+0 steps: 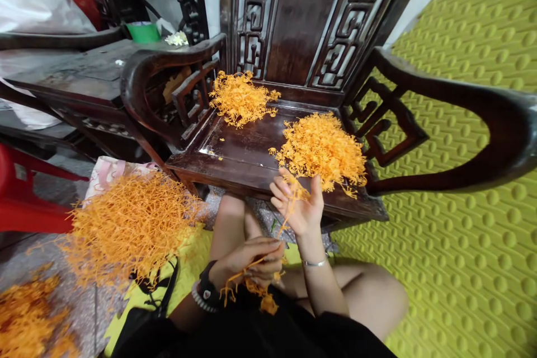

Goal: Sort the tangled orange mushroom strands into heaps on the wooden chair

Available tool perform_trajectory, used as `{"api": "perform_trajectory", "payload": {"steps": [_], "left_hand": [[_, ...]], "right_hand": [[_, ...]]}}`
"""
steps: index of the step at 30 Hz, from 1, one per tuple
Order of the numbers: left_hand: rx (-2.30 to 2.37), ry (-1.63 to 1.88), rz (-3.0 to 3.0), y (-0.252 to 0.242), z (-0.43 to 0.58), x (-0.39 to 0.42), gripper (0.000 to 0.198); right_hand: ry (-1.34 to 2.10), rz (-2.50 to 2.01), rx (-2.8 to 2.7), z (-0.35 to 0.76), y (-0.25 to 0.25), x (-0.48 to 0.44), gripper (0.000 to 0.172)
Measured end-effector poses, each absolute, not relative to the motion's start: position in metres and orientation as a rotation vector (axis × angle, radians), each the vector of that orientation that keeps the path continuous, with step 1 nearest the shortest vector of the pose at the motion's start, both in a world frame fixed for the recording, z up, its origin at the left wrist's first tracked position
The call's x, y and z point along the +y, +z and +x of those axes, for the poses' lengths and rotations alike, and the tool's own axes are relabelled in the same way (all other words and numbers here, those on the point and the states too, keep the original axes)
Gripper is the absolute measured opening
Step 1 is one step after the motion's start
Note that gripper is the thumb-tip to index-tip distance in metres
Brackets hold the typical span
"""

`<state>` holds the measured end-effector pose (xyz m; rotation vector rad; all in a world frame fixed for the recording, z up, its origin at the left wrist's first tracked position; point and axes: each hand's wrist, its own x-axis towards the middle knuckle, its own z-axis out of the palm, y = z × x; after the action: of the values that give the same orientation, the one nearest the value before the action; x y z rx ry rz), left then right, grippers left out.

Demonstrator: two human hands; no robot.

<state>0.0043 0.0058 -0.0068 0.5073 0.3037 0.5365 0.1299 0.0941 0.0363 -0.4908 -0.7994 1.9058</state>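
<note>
Low over my lap, my left hand (255,260) is closed around several thin orange plastic sprigs, whose ends stick out below the fingers. In front of the chair seat, my right hand (304,210) is raised, palm toward me, thumb apart from the curled fingers. It holds an orange sprig (297,190), whose thin stem runs down toward my left hand. Just beyond the right hand is a pile of short branched orange pieces (325,148) on the dark wooden chair seat (251,142). Another such pile (241,98) lies at the seat's back left.
A large heap of long orange sprigs (134,224) sits at left, with more orange pieces (31,316) on the floor. A red plastic stool (29,196) stands far left. Carved chair arms flank the seat. Yellow studded matting (470,246) covers the right side.
</note>
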Motion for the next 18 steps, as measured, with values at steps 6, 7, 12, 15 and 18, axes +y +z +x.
{"api": "perform_trajectory", "payload": {"steps": [6,7,12,15,18], "left_hand": [[0.377,0.475,0.542,-0.003,0.013,-0.001,0.045],[0.394,0.491,0.548,-0.003,0.014,-0.001,0.046],[0.503,0.699,0.582,-0.003,0.018,-0.010,0.050],[0.474,0.688,0.641,0.000,0.015,-0.020,0.047],[0.410,0.609,0.754,0.006,0.014,-0.027,0.042]], "right_hand": [[1.674,-0.571,-0.953,0.137,0.031,0.095,0.062],[1.622,-0.591,-0.966,0.139,0.030,0.096,0.063],[1.228,-0.683,-0.973,0.148,0.036,0.094,0.068],[1.016,-0.655,-0.946,0.158,0.052,0.079,0.069],[0.799,-0.596,-0.989,0.172,0.075,0.058,0.068]]}}
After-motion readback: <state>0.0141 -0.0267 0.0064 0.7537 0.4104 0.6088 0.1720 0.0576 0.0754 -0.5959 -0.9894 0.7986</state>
